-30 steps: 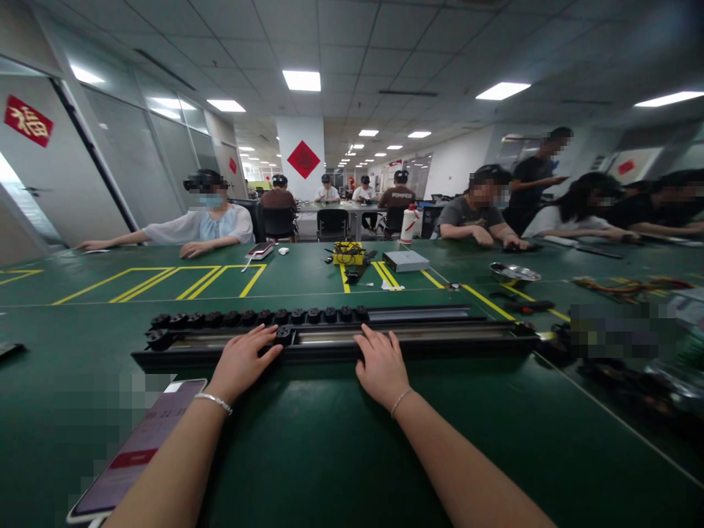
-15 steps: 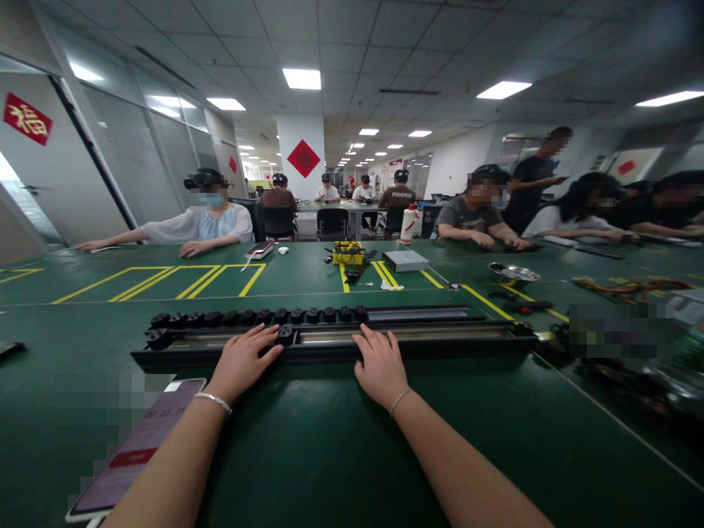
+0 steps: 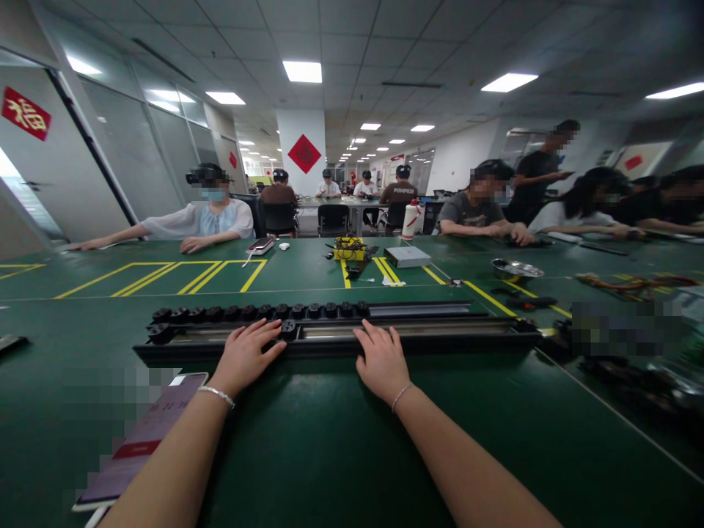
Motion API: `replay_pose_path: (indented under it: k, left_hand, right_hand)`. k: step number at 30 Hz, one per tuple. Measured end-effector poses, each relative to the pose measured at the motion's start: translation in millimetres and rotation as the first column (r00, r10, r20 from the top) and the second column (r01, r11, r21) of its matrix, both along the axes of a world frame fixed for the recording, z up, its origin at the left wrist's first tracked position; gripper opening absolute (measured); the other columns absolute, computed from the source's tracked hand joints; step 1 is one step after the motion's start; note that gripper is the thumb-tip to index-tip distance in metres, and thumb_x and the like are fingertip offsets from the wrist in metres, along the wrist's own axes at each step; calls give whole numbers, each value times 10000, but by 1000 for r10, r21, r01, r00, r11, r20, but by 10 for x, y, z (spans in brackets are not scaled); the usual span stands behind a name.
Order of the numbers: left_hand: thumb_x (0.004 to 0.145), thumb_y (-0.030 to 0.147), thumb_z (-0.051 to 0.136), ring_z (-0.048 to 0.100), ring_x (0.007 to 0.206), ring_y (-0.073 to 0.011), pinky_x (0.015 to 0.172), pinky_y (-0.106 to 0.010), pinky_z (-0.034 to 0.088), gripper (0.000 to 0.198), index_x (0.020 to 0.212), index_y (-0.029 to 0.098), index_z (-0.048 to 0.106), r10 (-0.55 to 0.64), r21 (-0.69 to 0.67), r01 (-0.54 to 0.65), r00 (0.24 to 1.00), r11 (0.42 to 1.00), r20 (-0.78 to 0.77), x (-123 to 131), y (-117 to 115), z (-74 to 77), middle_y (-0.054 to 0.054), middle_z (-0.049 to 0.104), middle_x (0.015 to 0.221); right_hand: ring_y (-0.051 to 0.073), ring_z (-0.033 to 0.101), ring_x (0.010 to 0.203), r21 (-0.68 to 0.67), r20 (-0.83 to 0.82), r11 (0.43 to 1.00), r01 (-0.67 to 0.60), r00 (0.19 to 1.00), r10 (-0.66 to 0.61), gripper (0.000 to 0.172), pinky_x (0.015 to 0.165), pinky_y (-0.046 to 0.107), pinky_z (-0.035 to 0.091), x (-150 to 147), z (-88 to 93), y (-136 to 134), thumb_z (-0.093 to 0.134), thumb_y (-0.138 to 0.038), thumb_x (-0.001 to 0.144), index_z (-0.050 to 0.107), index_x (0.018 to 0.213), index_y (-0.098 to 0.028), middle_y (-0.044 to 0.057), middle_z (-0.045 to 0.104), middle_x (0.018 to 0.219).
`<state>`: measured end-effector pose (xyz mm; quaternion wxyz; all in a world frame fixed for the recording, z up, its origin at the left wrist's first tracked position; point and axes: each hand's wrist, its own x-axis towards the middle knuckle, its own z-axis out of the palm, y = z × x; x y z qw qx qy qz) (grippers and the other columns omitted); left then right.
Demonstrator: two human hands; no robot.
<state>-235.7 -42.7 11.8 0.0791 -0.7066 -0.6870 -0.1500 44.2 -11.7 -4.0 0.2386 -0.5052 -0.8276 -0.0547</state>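
A long black rail (image 3: 440, 346) lies crosswise on the green table, with a light metal strip along its channel. My left hand (image 3: 250, 357) rests over its left half, fingers spread, beside a small round black part (image 3: 289, 330) in the channel. Another round black part (image 3: 160, 334) sits near the rail's left end. Further right, my right hand (image 3: 380, 357) lies with fingers stretched out on the rail. Neither hand is closed round anything. Just behind runs a second rail (image 3: 421, 310), its left part carrying a row of several round black pieces (image 3: 247, 313).
A phone (image 3: 146, 440) lies by my left forearm. Beyond the rails are a yellow block wrapped in black cable (image 3: 350, 248), a grey box (image 3: 407, 257), a metal bowl (image 3: 515, 269) and a white bottle (image 3: 410, 221). Dark parts cover the right side. Several people sit around.
Both hands stay in place on the rail. The whole view has shifted very slightly; nothing has been taken hold of or let go.
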Motion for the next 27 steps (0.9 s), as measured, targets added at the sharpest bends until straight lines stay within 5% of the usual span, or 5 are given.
replay_pose_path:
  k: [27]
  left_hand:
    - [835,521,340,345,1293,-203,1028,-442,266,461,1202,302,514,-67,-30,66,997,997,-37,168,-3,-1,8,445,1367]
  right_hand:
    - [207,374,1193,-7,-18,1000,-15,1000,15,489,1065,418,102,-5,5,-5,471,-233,753,476,1242,-240,34,414,1373]
